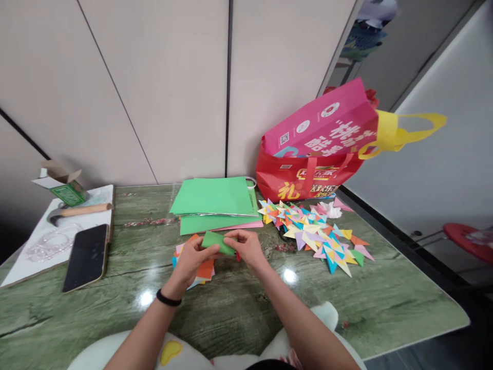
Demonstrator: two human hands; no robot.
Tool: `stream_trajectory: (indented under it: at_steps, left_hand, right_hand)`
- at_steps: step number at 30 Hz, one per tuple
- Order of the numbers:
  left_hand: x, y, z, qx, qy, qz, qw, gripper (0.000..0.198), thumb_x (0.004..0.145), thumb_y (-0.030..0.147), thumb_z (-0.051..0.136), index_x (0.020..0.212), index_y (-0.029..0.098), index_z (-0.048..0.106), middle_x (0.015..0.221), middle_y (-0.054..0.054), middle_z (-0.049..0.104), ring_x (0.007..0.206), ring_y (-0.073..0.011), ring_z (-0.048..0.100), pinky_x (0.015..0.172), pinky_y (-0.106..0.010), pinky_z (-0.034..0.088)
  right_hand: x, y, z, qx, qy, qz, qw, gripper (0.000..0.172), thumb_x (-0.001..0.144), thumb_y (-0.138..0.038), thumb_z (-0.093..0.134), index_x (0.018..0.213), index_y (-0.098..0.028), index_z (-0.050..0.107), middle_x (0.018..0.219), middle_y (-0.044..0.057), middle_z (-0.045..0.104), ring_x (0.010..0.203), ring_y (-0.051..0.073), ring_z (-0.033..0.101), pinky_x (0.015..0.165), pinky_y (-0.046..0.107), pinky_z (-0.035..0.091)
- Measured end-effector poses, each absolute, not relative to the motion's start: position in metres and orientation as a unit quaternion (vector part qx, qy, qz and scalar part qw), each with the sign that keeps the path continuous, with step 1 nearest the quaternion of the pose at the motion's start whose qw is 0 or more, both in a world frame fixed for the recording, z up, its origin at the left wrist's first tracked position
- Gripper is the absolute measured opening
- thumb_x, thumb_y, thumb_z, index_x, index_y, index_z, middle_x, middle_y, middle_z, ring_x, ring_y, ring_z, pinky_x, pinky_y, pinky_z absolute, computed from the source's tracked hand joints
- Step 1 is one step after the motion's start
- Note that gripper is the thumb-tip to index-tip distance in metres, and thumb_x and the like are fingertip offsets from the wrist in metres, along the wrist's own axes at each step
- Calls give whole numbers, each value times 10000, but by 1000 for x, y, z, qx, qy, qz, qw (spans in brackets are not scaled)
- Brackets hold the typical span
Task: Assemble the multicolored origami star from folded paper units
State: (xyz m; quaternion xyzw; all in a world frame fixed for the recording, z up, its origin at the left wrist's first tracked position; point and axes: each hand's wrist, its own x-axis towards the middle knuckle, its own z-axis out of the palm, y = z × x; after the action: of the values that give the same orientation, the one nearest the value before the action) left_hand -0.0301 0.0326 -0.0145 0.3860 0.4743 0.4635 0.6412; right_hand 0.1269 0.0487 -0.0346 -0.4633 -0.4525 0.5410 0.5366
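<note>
A small green paper piece (215, 241) is held up between both hands over the table. My left hand (191, 259), with a black band on its wrist, pinches its left side. Closed on the right end of the same paper is my right hand (246, 247). Small coloured paper squares (206, 270), orange, blue and pink among them, lie beneath my left hand. Just behind the hands rests a stack of large green sheets (215, 198) with a pink edge showing. To the right spreads a pile of folded, pointed paper pieces (311, 231) in several colours.
At the left, a black phone (87, 257), a wooden-handled hammer (82, 209), a clear beaded strand (54, 244) and an opened green box (67, 190) sit on a white board. A red bag (300, 177) holding a pink bag (327, 121) stands at the back right.
</note>
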Motion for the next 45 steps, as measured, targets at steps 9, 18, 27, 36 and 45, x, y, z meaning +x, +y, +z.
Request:
stream_trajectory:
  at_steps: [9,18,27,36,45]
  left_hand:
    - [-21,31,-19,381,495,479,617,345,488,348,833,711,112,717,632,-45,715,582,-176,660,648,-311,564]
    - [-23,31,-19,384,485,505,601,340,475,310,840,734,121,726,666,-43,728,570,-160,654,618,-281,557]
    - [-31,34,-11,347,504,502,611,386,448,276,854,757,104,701,695,-39,735,575,-152,663,617,-274,574]
    - [-31,34,-14,338,502,511,611,397,432,301,858,730,98,692,673,-40,730,586,-157,669,622,-272,579]
    - [-31,32,-7,378,497,511,591,423,478,293,842,831,115,693,738,-53,740,618,-161,671,618,-258,552]
  right_hand:
    - [118,45,-34,-454,-389,569,565,225,530,-327,773,664,-162,697,618,1,657,539,100,510,542,234,405]
    - [117,43,-31,-455,-392,556,574,225,535,-335,772,658,-161,700,603,6,656,520,95,492,516,229,388]
    - [125,47,-30,-449,-395,586,547,273,495,-356,797,645,-155,690,557,-3,636,486,88,489,497,223,386]
    - [125,47,-31,-441,-403,591,542,263,493,-346,799,651,-163,694,590,3,651,509,100,515,513,233,403]
    - [126,46,-28,-445,-415,588,533,254,487,-341,797,634,-158,697,562,-3,644,489,86,503,490,216,386]
